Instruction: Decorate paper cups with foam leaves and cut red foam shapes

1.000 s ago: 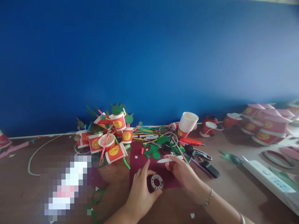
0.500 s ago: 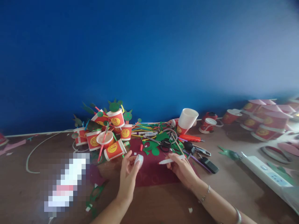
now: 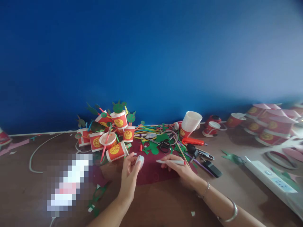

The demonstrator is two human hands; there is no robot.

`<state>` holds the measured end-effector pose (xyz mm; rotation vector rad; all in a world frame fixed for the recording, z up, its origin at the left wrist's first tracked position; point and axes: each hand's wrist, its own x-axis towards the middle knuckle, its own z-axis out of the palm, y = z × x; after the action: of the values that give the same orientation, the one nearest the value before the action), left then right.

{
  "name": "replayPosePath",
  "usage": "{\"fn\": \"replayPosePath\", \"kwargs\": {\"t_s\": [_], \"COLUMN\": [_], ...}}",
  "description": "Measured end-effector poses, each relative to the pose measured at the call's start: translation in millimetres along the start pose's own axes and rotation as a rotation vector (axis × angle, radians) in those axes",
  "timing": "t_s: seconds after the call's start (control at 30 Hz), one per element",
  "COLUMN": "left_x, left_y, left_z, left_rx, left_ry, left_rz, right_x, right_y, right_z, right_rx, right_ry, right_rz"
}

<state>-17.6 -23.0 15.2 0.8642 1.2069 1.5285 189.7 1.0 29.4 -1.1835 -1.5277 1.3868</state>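
Observation:
My left hand is raised palm-up over the brown table, its fingers closed round a small white tape roll. My right hand rests on a dark red felt sheet and pinches a thin white pen that points left toward the roll. The two hands are a short gap apart above the felt. Just behind them lie green felt cut-outs and black scissors.
A heap of red paper cups with straws and green shapes stands at the back left. A white cup stack, an orange cutter, keys, a white power strip and more red cups lie right. A pixelated patch covers the left.
My left hand lifted the tape roll off the felt and turned it on edge. My right hand lowered slightly and swung the pen to point left.

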Motion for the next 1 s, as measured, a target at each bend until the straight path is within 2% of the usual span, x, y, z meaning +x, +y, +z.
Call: {"fn": "replayPosePath", "kwargs": {"t_s": [0.17, 0.5, 0.7, 1.0], "left_x": [0, -3, -1, -1], "left_y": [0, 4, -1, -2], "left_z": [0, 2, -2, -3], "left_rx": [-0.012, -0.030, -0.058, -0.065], "left_ry": [-0.014, 0.040, 0.031, 0.015], "left_rz": [-0.013, -0.042, -0.049, -0.045], "right_x": [-9, -9, -10, -9], "right_y": [1, 5, 10, 12], "right_z": [0, 1, 1, 0], "right_rx": [-0.088, -0.274, -0.237, -0.254], "right_ry": [0.038, 0.091, 0.050, 0.023], "right_rz": [0.028, 0.024, 0.083, 0.075]}}
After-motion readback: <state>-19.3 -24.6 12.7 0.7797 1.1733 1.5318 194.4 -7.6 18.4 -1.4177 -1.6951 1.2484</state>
